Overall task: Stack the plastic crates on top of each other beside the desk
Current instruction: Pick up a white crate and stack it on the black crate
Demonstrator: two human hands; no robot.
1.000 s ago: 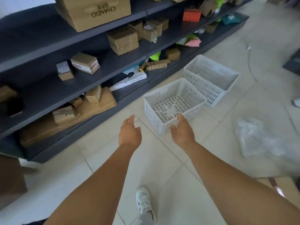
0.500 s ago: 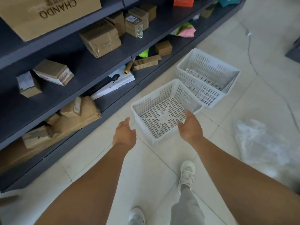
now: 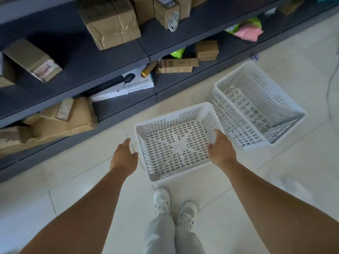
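Two white perforated plastic crates stand on the tiled floor in front of a dark shelf unit. The near crate [image 3: 176,143] is right in front of my feet, empty, open side up. The far crate [image 3: 256,105] lies just to its right and further back, touching or nearly touching it. My left hand [image 3: 124,156] hovers open just left of the near crate's left wall, fingers apart. My right hand [image 3: 221,148] is at the crate's right wall, fingers over the rim; a firm grip cannot be made out.
The dark shelf unit [image 3: 117,57] runs along the left and back, loaded with cardboard boxes [image 3: 110,21] and a white flat box [image 3: 124,87]. My white shoes [image 3: 174,208] stand just behind the near crate. Pale floor tiles spread to the right.
I have stepped closer and bent over the near crate. Both hands moved forward and apart, from the crate's near edge to its left and right sides.
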